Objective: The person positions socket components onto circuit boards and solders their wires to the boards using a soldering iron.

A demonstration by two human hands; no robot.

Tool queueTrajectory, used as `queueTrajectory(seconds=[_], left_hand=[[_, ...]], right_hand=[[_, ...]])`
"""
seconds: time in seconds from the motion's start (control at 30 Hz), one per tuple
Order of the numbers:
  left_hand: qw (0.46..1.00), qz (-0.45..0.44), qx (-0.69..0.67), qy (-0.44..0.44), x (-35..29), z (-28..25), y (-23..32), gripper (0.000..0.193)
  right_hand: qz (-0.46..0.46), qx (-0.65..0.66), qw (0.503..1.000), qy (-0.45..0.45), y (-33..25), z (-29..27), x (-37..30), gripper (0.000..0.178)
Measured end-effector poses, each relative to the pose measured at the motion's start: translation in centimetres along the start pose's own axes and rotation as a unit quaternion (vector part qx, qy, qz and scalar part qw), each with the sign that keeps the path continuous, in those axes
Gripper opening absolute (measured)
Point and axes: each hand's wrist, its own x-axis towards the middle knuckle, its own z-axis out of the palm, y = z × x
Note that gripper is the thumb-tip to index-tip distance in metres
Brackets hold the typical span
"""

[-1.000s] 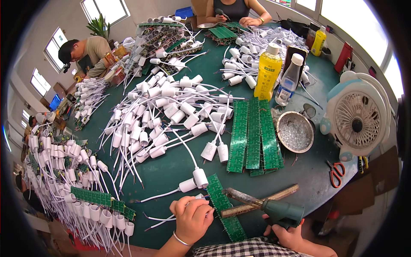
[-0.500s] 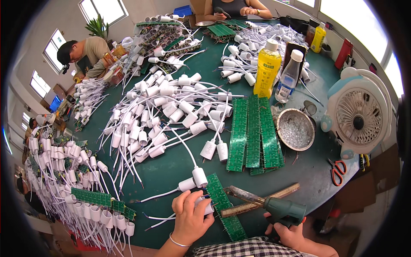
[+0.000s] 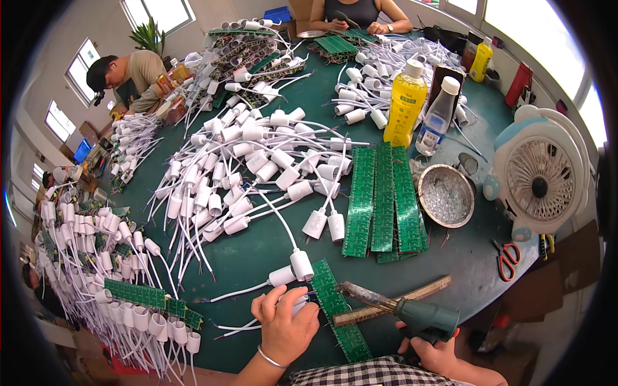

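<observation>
My left hand (image 3: 286, 327) is curled with its fingers round a white lamp holder (image 3: 299, 305), mostly hidden under them. Its thin wire ends reach the edge of a green circuit board strip (image 3: 329, 293) lying in front of me. Another lamp holder (image 3: 281, 276) and an upright one (image 3: 300, 265) sit by the strip's far end. My right hand (image 3: 432, 355) grips a dark green soldering iron (image 3: 426, 318). Its metal tip points left, over the strip. Beneath the tip a wooden stick (image 3: 421, 293) lies across the strip.
Lamp holders with white cables (image 3: 257, 161) are heaped mid-table; more boards (image 3: 380, 199) lie right of them. A metal bowl (image 3: 445, 224), bottles (image 3: 405, 106), scissors (image 3: 507, 260) and a fan (image 3: 539, 174) stand right. Finished-looking strips (image 3: 138, 294) lie left. Two people work across the table.
My left hand has shifted slightly left with the lamp holder, which shows less now. The right hand and soldering iron have barely moved. The far person's hands have moved a little.
</observation>
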Motion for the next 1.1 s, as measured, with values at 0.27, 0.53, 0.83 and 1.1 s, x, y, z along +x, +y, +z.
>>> queueTrajectory(seconds=[0.27, 0.53, 0.83, 1.1], left_hand=[[0.997, -0.044, -0.054, 0.013, 0.7, 0.3, 0.1, 0.036], [0.996, -0.021, -0.053, 0.068, -0.7, -1.7, -0.7, 0.042], [0.975, -0.041, -0.217, 0.034, -2.4, -0.9, 0.8, 0.039], [0.985, -0.005, -0.173, 0.028, -1.4, -0.5, 0.8, 0.018]], right_hand=[[-0.01, 0.015, 1.0, 0.007, -0.3, 0.2, 0.4, 0.049], [0.021, -0.009, 0.999, 0.023, -1.0, 1.3, 0.4, 0.034], [-0.009, 0.086, 0.991, 0.104, -4.0, 2.8, 2.4, 0.046], [-0.042, 0.082, 0.995, -0.032, -2.1, 2.9, 3.3, 0.059]])
